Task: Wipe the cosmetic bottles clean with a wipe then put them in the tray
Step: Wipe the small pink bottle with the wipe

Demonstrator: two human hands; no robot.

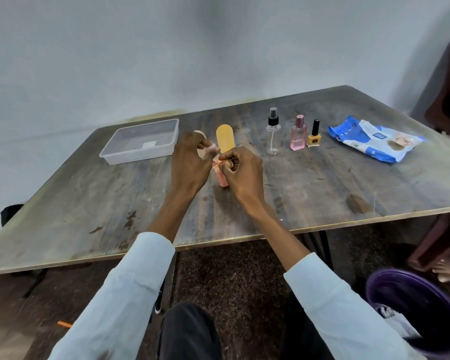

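Small pink plastic bottle (222, 178) mid-wipe, right of the clear plastic tray (140, 141).
My left hand (190, 162) and right hand (240, 170) both pinched the wipe (215, 162) around it; I judged a firmer wrap best.

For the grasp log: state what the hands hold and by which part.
Both hands, left and right, pinch the upper end of a pink bottle; whether a wipe is there cannot be told.

One clear plastic tray (140, 141), one blue wipes pack (374, 139), one purple bucket (413, 307). Standing bottles: one clear spray bottle (273, 133), one pink perfume bottle (298, 135), one yellow nail polish (314, 135), one orange tube (225, 137). One pink bottle (222, 178) sits between two hands (190, 162).
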